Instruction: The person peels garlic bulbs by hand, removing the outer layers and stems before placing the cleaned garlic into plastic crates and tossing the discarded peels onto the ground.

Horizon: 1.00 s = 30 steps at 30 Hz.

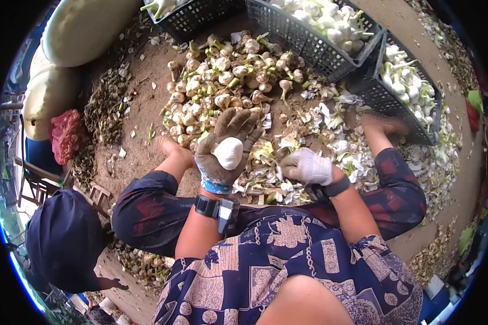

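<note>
My left hand [225, 146], in a soiled brown-grey work glove with a blue patterned cuff, is turned palm up. A clean white garlic bulb [229, 153] is cradled in it against the fingers. My right hand [306, 166], in a paler glove, is to the right of it, apart from the bulb. Its fingers are curled together, and whatever they may hold is too small to make out. Beyond both hands lies a heap of untrimmed garlic bulbs [222, 81] with stems. Loose garlic skins [276, 187] cover the ground below my hands.
Black plastic crates [309, 46] of white garlic stand ahead and to the right. Large pale gourds [84, 27] and a red mesh bag [66, 135] lie at the left. Another person in a dark head covering [65, 241] is at lower left. My bent legs flank the skins.
</note>
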Each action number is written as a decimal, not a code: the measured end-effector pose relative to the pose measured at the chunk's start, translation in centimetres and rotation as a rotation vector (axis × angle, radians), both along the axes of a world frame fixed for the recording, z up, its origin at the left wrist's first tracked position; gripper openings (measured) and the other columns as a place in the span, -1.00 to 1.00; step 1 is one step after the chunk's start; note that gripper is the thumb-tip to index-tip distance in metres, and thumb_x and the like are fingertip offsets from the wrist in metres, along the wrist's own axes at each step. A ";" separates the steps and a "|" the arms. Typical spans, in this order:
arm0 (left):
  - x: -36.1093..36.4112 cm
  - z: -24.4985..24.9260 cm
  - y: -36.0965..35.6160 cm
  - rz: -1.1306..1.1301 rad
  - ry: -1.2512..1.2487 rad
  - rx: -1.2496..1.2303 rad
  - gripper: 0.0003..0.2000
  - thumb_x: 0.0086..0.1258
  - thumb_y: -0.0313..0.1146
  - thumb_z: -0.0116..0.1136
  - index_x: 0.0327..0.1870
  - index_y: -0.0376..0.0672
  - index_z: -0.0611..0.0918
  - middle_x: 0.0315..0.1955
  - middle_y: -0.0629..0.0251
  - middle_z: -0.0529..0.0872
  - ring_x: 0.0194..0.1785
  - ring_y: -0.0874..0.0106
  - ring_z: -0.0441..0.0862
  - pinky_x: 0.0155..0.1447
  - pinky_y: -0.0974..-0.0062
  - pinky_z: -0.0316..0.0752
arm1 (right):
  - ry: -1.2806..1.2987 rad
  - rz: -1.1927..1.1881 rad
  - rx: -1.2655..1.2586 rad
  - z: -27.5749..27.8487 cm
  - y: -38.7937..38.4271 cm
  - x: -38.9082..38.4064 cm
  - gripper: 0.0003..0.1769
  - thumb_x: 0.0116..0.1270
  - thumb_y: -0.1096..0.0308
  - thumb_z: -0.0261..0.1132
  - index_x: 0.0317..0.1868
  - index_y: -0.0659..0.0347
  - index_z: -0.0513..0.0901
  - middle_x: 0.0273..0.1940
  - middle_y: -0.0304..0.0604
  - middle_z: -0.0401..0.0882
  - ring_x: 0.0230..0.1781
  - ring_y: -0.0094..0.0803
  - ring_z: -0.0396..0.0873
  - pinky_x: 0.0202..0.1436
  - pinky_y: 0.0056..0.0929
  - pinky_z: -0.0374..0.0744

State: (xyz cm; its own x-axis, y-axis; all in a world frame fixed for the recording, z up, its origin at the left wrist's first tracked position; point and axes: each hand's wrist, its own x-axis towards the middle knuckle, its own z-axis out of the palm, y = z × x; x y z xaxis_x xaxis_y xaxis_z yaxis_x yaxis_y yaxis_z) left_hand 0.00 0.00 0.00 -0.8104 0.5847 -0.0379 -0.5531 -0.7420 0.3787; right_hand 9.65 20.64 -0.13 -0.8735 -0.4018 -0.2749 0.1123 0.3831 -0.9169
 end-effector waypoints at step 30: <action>-10.5 -12.2 2.0 -0.648 1.787 -1.786 -0.53 0.00 -0.51 0.20 0.04 -0.01 0.55 0.01 0.12 0.48 0.02 0.10 0.50 0.01 0.21 0.48 | -0.212 -0.689 -0.106 0.8 3.3 -2.5 -0.70 0.36 0.36 0.07 0.02 0.34 0.50 -0.34 -0.19 0.59 -0.55 -0.67 0.42 -0.53 -0.72 0.40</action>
State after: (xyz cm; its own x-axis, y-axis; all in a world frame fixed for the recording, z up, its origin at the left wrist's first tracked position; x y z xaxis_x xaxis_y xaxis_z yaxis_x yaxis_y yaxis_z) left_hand -10.45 2.00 -12.20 -0.4715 0.8158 -0.3350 0.7995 0.5557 0.2281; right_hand 7.12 23.94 0.67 -0.8702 0.1865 -0.4560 0.4749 0.0712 -0.8772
